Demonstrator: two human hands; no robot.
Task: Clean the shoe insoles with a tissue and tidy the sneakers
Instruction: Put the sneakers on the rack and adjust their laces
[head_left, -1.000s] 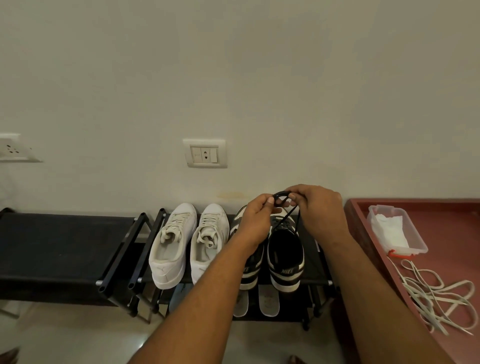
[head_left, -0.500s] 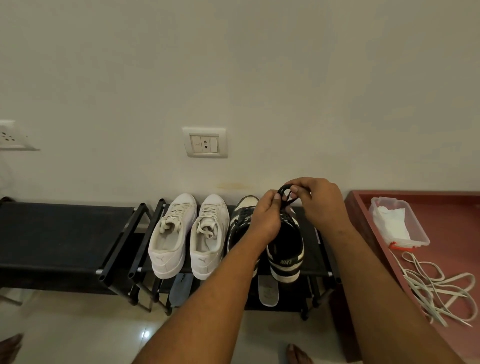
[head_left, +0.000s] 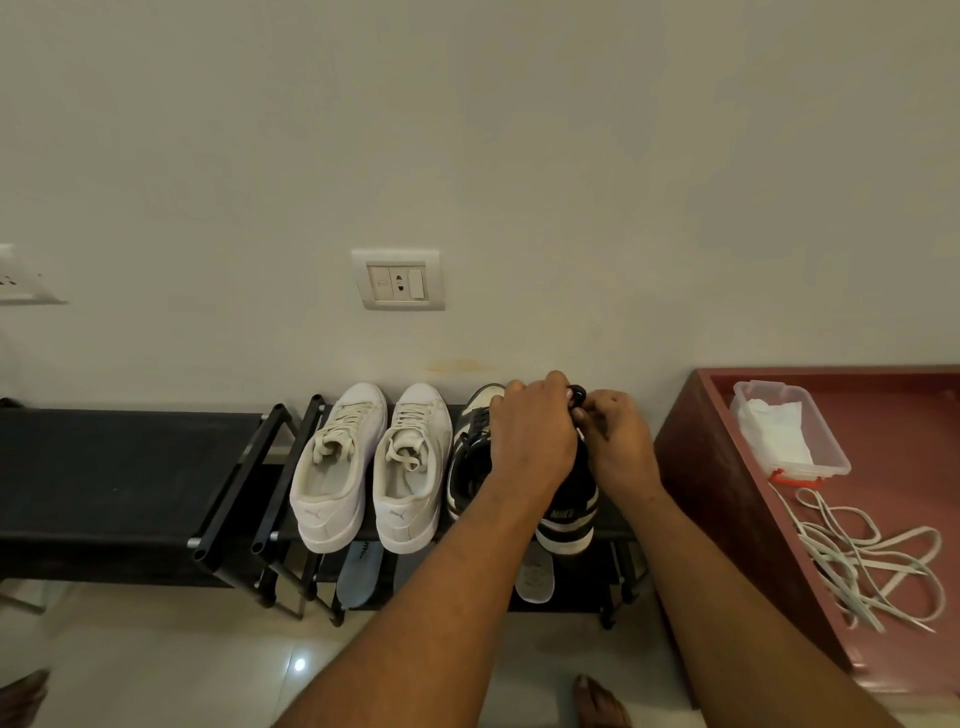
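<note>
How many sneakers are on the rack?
4. Two white sneakers side by side at left; two black-and-white sneakers at right, one partly behind the left hand, one under the right hand. More could hide below.

white sneakers (head_left: 369, 467) crowd the left; red table (head_left: 727, 493) blocks the right.

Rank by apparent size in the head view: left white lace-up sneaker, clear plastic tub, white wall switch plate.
1. left white lace-up sneaker
2. clear plastic tub, somewhat smaller
3. white wall switch plate, smallest

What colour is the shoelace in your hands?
Black: the thin looped shoelace is dark all over. The head view shows it best.
</note>
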